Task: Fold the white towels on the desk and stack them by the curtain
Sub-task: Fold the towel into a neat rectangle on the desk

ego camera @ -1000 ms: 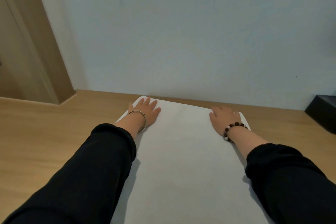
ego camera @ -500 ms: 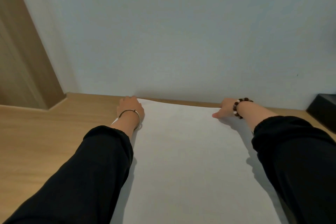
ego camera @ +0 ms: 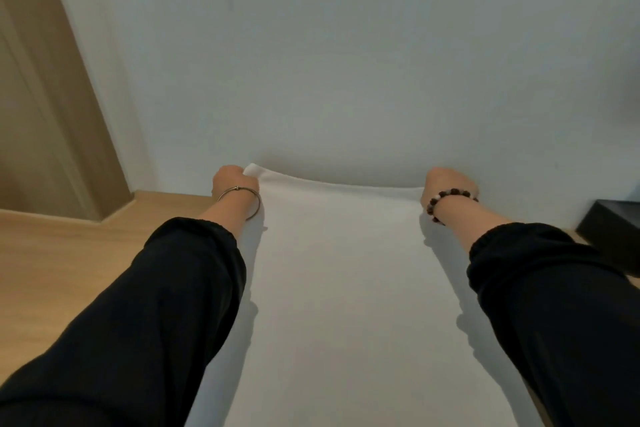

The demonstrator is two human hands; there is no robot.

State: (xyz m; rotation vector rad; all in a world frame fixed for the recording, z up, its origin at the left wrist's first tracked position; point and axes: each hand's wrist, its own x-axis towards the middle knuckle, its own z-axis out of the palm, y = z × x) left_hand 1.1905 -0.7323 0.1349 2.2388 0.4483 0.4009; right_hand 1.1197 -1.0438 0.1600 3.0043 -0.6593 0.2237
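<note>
A white towel (ego camera: pixel 346 288) stretches from the bottom of the view toward the wall, over the wooden desk (ego camera: pixel 62 260). Its far edge is lifted off the desk and sags in the middle. My left hand (ego camera: pixel 230 180), with a metal bangle on the wrist, grips the far left corner. My right hand (ego camera: pixel 446 180), with a bead bracelet on the wrist, grips the far right corner. Both fists are curled, and the fingertips are hidden behind the cloth. No curtain or other towels are in view.
A pale wall (ego camera: pixel 346 62) rises right behind the towel's far edge. A brown wooden panel (ego camera: pixel 45 97) stands at the left. A black box (ego camera: pixel 613 236) sits on the desk at the right, close to my right forearm.
My hands went from lying flat on the towel's far end to gripping its far corners. The far edge has risen off the desk since then.
</note>
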